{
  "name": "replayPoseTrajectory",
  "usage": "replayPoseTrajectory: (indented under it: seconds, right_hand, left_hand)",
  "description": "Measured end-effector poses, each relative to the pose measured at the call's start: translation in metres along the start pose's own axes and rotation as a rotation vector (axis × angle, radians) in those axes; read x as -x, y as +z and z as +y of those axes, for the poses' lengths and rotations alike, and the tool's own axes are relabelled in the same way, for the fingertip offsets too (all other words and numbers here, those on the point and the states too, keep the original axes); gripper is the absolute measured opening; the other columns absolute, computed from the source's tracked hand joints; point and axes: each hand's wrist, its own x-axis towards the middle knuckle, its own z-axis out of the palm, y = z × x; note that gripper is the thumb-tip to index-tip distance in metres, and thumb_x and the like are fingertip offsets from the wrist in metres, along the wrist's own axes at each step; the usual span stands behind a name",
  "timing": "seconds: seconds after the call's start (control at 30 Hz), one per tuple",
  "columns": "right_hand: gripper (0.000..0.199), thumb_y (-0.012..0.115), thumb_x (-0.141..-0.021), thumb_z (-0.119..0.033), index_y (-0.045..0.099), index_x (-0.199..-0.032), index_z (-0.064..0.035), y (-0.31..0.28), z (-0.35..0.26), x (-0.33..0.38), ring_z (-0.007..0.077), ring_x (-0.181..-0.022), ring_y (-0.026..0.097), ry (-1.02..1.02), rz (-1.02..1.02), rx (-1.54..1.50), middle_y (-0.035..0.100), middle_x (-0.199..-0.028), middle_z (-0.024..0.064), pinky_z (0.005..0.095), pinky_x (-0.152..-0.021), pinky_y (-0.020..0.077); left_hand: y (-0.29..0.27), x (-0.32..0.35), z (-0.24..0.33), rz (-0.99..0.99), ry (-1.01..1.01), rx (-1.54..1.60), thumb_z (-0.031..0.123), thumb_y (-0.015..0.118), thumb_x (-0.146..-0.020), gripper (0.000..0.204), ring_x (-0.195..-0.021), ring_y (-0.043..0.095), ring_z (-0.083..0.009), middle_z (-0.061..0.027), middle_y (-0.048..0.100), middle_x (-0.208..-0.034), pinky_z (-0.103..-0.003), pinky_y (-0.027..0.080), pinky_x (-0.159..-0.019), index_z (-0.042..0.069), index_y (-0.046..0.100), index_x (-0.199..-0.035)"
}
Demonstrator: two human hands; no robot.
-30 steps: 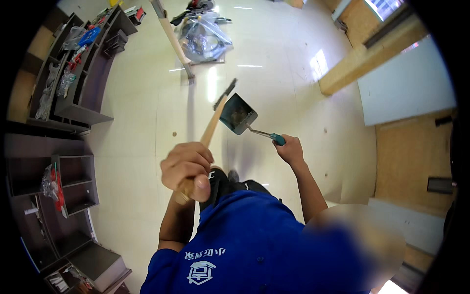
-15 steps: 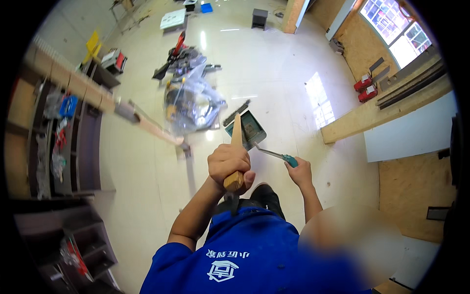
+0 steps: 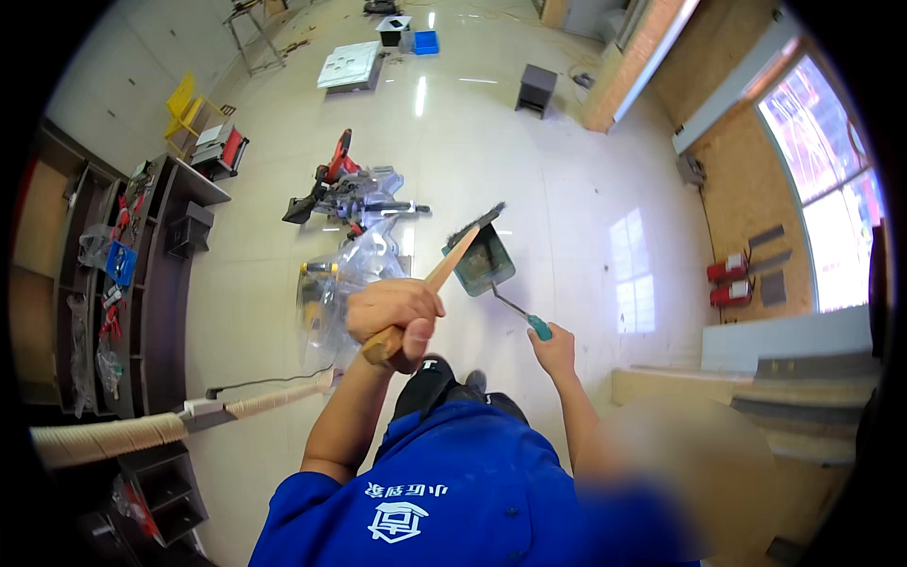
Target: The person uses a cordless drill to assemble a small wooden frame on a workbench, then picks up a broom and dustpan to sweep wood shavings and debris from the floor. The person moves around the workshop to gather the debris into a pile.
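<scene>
My left hand (image 3: 392,317) is wrapped round the wooden handle (image 3: 452,262) of a brush. The brush's dark bristle head (image 3: 480,225) lies across the far edge of a green dustpan (image 3: 499,274) and hides part of it. Some brownish debris shows inside the pan. In my right hand (image 3: 555,352) is the teal grip at the end of the dustpan's thin metal handle (image 3: 510,304). The pan is held out in front of me, low over the shiny floor; whether it touches the tiles I cannot tell.
Left of the brush lie a clear plastic bag (image 3: 364,260) and a red-and-black power saw (image 3: 345,189). A ribbed beige hose (image 3: 113,437) runs in at the lower left, near dark shelving (image 3: 165,283). Wooden beams (image 3: 661,386) and red boxes (image 3: 729,269) are at right, a grey stool (image 3: 537,87) beyond.
The view has shifted forward, so the saw, bag and hose sit lower. My left hand has moved left, and the brush slants more to the right. Both hands keep their hold.
</scene>
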Motion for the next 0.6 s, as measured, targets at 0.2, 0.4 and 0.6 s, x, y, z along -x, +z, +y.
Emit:
replayPoseTrajectory:
  seconds: [0.2, 0.4, 0.6]
  right_hand:
    - [0.035, 0.074, -0.076, -0.031, 0.061, -0.071, 0.0006, 0.018, -0.064, -0.237, 0.0387, -0.060, 0.058, -0.001, -0.169, 0.016, 0.059, -0.064, 0.0221, 0.0438, -0.057, 0.0458]
    - [0.032, 0.074, -0.076, -0.033, 0.067, -0.078, -0.0015, 0.077, -0.136, -0.444, 0.0395, -0.064, 0.062, -0.021, -0.245, 0.017, 0.062, -0.069, 0.0223, 0.0438, -0.060, 0.0489]
    - [0.028, 0.073, -0.077, -0.031, 0.067, -0.079, -0.0035, 0.121, -0.225, -0.664, 0.0371, -0.068, 0.064, -0.113, -0.337, -0.036, 0.065, -0.072, 0.0195, 0.0411, -0.064, 0.0510]
  left_hand:
    - [-0.088, -0.077, -0.164, 0.268, -0.026, -0.142, 0.013, 0.055, -0.089, 0.033, -0.039, 0.048, -0.0157, -0.0062, 0.050, -0.048, -0.033, 0.049, -0.044, 0.003, 0.044, -0.059]
    - [-0.205, -0.178, -0.336, 0.470, -0.069, -0.225, 0.016, 0.052, -0.091, 0.028, -0.045, 0.043, -0.0153, -0.0054, 0.046, -0.052, -0.033, 0.046, -0.051, 0.006, 0.043, -0.066]
    - [-0.310, -0.329, -0.455, 0.522, 0.080, -0.395, 0.018, 0.044, -0.093, 0.024, -0.045, 0.036, -0.0116, -0.0023, 0.039, -0.053, -0.031, 0.042, -0.053, 0.009, 0.041, -0.071]
